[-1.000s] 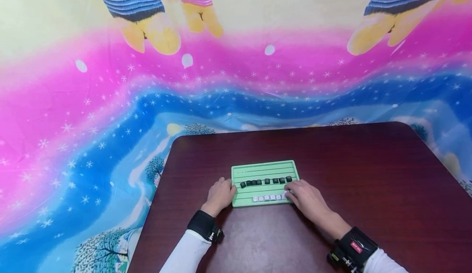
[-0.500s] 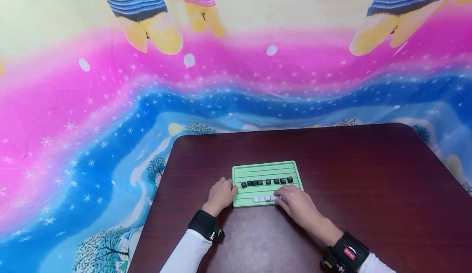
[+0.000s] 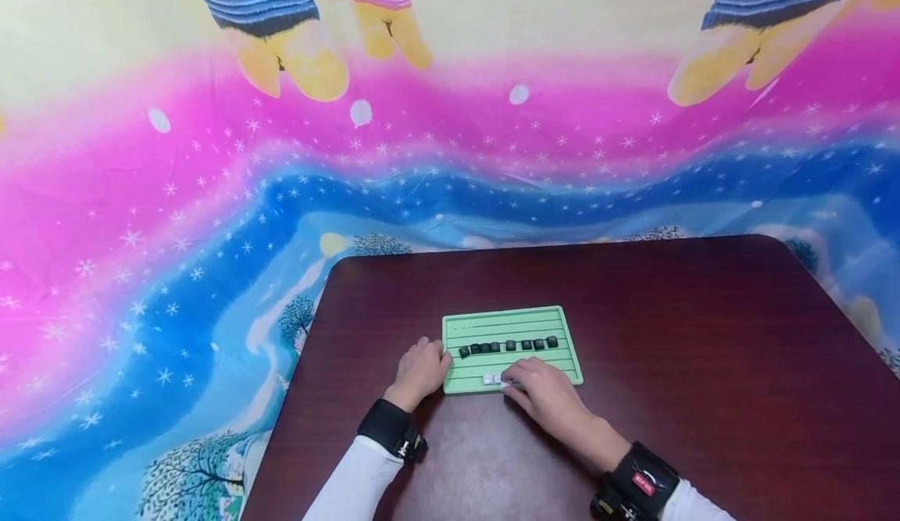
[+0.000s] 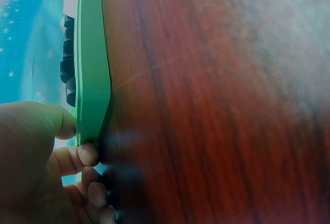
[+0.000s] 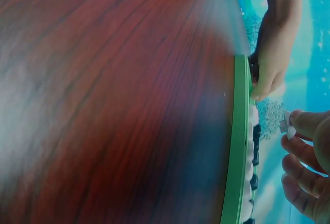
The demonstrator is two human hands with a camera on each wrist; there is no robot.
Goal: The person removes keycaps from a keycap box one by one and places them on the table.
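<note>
Tray (image 3: 502, 325), green, lies on the table (image 3: 703, 349) to the right of the left hand (image 3: 419, 370), whose thumb and finger grip its edge. The right hand (image 3: 548, 396) pinches one white key (image 5: 287, 126) above this tray; black keys (image 3: 511, 346) stand in a row beyond this hand, other white keys (image 3: 488, 380) near its fingertips.

Your head view is bright and even, with soft glare at six o'clock on the dark reddish-brown, wood-grained bench (image 3: 485, 458); the small white square keycaps (image 3: 490, 379) are too tiny to read. Your left-wrist view is dimmer, with pale haze at two o'clock and blurred shadow at seven beside your bare left hand (image 4: 41, 157). Your right-wrist view has washed-out glare at nine o'clock, a smeary bluish blur at five.
</note>
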